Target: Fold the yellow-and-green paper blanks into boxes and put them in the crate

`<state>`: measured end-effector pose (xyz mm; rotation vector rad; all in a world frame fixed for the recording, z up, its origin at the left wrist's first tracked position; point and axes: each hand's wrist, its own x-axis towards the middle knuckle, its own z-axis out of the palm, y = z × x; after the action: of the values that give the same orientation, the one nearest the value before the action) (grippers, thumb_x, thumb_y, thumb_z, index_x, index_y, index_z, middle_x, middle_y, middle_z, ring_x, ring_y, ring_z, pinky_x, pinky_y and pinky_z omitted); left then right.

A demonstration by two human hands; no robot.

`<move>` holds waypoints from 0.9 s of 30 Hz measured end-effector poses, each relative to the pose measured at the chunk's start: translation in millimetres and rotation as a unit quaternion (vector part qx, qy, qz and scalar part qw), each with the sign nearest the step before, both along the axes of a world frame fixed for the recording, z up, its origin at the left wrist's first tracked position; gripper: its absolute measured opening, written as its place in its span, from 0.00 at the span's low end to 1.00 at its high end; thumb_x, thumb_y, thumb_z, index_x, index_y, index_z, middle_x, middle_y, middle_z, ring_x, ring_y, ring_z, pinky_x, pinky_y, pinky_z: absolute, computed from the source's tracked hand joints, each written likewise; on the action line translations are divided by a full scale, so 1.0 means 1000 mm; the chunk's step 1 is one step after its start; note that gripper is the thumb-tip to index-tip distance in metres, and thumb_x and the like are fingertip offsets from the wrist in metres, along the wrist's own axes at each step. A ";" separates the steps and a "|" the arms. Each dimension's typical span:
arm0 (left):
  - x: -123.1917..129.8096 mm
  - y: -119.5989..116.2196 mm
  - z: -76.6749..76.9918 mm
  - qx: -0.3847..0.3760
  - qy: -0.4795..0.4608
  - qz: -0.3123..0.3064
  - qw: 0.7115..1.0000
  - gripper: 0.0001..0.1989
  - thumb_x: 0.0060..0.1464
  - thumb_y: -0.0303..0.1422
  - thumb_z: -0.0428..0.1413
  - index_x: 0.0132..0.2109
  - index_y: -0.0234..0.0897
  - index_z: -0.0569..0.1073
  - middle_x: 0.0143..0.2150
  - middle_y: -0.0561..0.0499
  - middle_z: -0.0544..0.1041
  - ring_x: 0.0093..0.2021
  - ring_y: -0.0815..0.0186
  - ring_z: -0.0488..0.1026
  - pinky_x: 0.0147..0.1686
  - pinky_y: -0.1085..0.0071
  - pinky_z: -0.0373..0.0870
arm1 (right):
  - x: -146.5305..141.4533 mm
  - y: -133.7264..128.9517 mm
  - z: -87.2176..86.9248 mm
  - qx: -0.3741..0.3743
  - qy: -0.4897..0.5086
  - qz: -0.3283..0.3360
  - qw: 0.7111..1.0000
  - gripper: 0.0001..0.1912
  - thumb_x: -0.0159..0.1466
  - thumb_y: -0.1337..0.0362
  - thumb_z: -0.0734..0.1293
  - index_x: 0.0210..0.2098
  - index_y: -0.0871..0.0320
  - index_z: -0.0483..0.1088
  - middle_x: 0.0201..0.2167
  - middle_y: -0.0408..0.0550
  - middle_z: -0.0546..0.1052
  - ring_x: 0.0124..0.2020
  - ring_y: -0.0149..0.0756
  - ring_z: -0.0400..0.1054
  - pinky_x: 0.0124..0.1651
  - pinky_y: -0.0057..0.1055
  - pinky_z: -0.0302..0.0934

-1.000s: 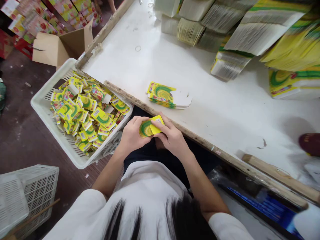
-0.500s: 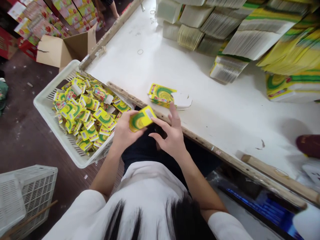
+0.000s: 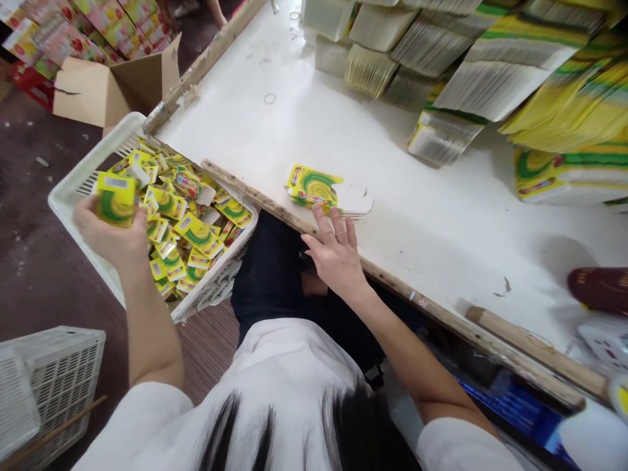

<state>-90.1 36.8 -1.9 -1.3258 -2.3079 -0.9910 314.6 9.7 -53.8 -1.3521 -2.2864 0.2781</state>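
My left hand (image 3: 110,239) grips a small yellow-green carton (image 3: 116,199) by its lower end, over the left side of a white plastic basket (image 3: 110,137). Many similar cartons (image 3: 196,232) lie jumbled in that basket. At the table's wooden edge my right hand (image 3: 338,255) is open, fingers spread, its fingertips at the near side of a small stack of flattened cartons (image 3: 314,186). White flaps stick out at the stack's right end. Whether the fingertips press on the stack I cannot tell.
Bundles of flat cartons (image 3: 441,72) are piled at the table's back right. An open cardboard box (image 3: 88,91) stands beyond the basket. Another white basket (image 3: 63,379) is on the floor at lower left. A dark red object (image 3: 601,290) and wooden bar (image 3: 534,347) lie at right.
My left hand has carried the carton left, from in front of my body to over the basket. My right hand has let go of that carton and moved to the flat stack.
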 end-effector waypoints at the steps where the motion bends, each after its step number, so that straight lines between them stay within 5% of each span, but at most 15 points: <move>1: -0.012 0.007 0.002 -0.031 -0.008 0.038 0.999 0.46 0.35 0.42 0.74 0.58 0.35 0.61 0.61 0.44 0.67 0.60 0.48 0.63 0.64 0.46 0.57 | -0.001 0.001 0.000 0.000 -0.004 0.004 1.000 0.13 0.65 0.73 0.67 0.48 0.56 0.75 0.71 0.56 0.57 0.74 0.57 0.44 0.70 0.68 0.43; 3: -0.025 0.021 0.005 -0.084 -0.027 0.082 0.993 0.57 0.31 0.44 0.76 0.63 0.34 0.54 0.68 0.39 0.60 0.67 0.40 0.54 0.67 0.40 0.46 | -0.004 0.004 0.001 -0.007 -0.006 0.010 1.000 0.13 0.63 0.74 0.69 0.46 0.56 0.76 0.72 0.57 0.57 0.74 0.58 0.45 0.70 0.68 0.42; 6: -0.012 0.028 0.001 -0.083 -0.009 0.028 0.996 0.61 0.31 0.46 0.75 0.65 0.32 0.51 0.70 0.36 0.56 0.71 0.38 0.47 0.68 0.39 0.38 | -0.007 0.004 0.002 -0.018 -0.007 0.018 1.000 0.13 0.60 0.74 0.71 0.44 0.57 0.76 0.72 0.56 0.58 0.74 0.58 0.46 0.70 0.68 0.41; 11: 0.065 0.008 -0.019 -0.039 0.020 -0.188 0.981 0.46 0.43 0.44 0.70 0.64 0.31 0.61 0.64 0.37 0.66 0.65 0.46 0.60 0.66 0.49 0.54 | 0.001 0.008 0.009 -0.014 0.052 0.020 0.998 0.11 0.64 0.65 0.70 0.46 0.55 0.75 0.65 0.57 0.69 0.68 0.56 0.58 0.69 0.62 0.49; 16: 0.135 -0.016 -0.032 -0.073 -0.100 -0.347 0.930 0.28 0.53 0.41 0.64 0.59 0.37 0.68 0.58 0.41 0.73 0.60 0.53 0.69 0.62 0.54 0.64 | 0.010 0.044 0.010 -0.005 0.107 -0.141 0.984 0.16 0.67 0.62 0.65 0.54 0.58 0.71 0.49 0.59 0.76 0.51 0.52 0.68 0.57 0.50 0.61; 20: 0.159 -0.026 -0.037 -0.113 -0.180 -0.404 0.890 0.20 0.58 0.39 0.61 0.56 0.39 0.71 0.56 0.44 0.76 0.57 0.57 0.73 0.56 0.58 0.72 | 0.007 0.070 0.002 -0.064 0.008 -0.230 0.971 0.18 0.64 0.67 0.67 0.53 0.64 0.72 0.47 0.63 0.74 0.49 0.54 0.65 0.53 0.50 0.60; 27: 0.177 -0.036 -0.043 -0.156 -0.264 -0.446 0.841 0.18 0.58 0.38 0.61 0.54 0.39 0.74 0.52 0.45 0.79 0.51 0.59 0.76 0.52 0.58 0.75 | 0.004 0.078 -0.004 -0.072 0.020 -0.247 0.966 0.12 0.60 0.68 0.69 0.44 0.62 0.72 0.44 0.60 0.73 0.47 0.54 0.64 0.51 0.49 0.59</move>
<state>86.7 0.7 -44.6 -2.6975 -2.2377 -1.4037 318.4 87.8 -57.4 -1.9136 -1.8426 0.3022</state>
